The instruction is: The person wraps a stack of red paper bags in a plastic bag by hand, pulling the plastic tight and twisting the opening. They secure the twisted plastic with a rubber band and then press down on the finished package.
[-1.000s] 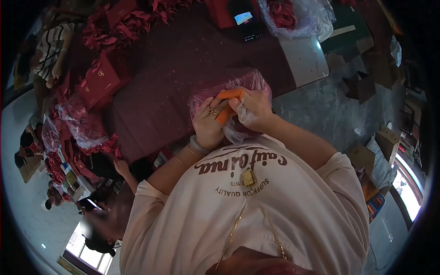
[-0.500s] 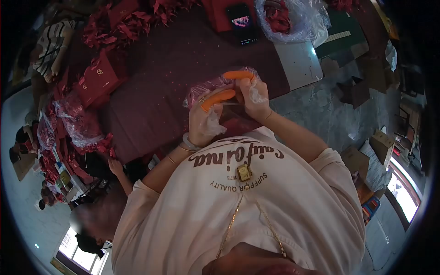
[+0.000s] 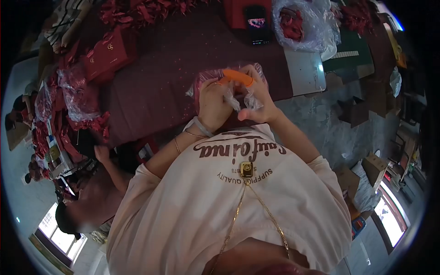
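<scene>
A clear plastic bag (image 3: 208, 74) with something reddish-pink inside lies on the dark red cloth at the table's near edge. My left hand (image 3: 214, 104), its fingers curled, grips crumpled plastic of this bag. Close by on the right, my right hand (image 3: 257, 89) has its fingers bent round the bag's gathered plastic, its thumb sticking out toward me. An orange finger cover (image 3: 238, 77) shows on my right hand, and a bit of orange shows at my left fingers. My hands hide much of the bag and its contents.
Dark red cloth (image 3: 156, 91) covers the table. A phone (image 3: 256, 25) and a plastic bag of red material (image 3: 300, 27) lie at the far side. Red boxes (image 3: 105, 55) and wrapped bundles (image 3: 78, 96) stand left. Another person's arm (image 3: 110, 162) reaches in at left. Cartons (image 3: 357, 112) stand right.
My hands have drawn closer together over the bag. My left fingers have curled in, and my right thumb now points toward me. The view has shifted slightly.
</scene>
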A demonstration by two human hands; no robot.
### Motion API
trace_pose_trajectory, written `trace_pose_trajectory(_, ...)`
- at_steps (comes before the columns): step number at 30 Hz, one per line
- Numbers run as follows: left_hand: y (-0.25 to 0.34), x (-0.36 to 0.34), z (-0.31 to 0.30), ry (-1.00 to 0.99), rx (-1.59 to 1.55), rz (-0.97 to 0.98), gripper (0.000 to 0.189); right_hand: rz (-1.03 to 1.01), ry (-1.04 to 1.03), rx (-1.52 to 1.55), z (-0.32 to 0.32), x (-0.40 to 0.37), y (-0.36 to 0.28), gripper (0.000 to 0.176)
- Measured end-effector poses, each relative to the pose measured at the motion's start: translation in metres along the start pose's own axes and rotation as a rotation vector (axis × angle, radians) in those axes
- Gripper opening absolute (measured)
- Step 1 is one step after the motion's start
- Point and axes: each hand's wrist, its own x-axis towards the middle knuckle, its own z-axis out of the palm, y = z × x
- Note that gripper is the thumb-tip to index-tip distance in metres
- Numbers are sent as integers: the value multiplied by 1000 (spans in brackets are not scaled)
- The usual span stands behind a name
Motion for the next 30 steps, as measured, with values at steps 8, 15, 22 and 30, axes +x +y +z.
trace_pose_trajectory(8,-16,2,-11,-55,126,136,16,-6,69,-258,5,3,0,10)
trace_pose_trajectory(15,-13,8,-32,-458,-165,118,32,-9,24,-323,1,2,2,12)
trace_pose_trajectory(22,-6,-3,-6,-43,-165,-96,26,187,326,107,4,3,-18,39)
trace_pose_trajectory(30,-23,-5,9,65,-145,137,19,-296,-407,-1311,2,9,-21,58)
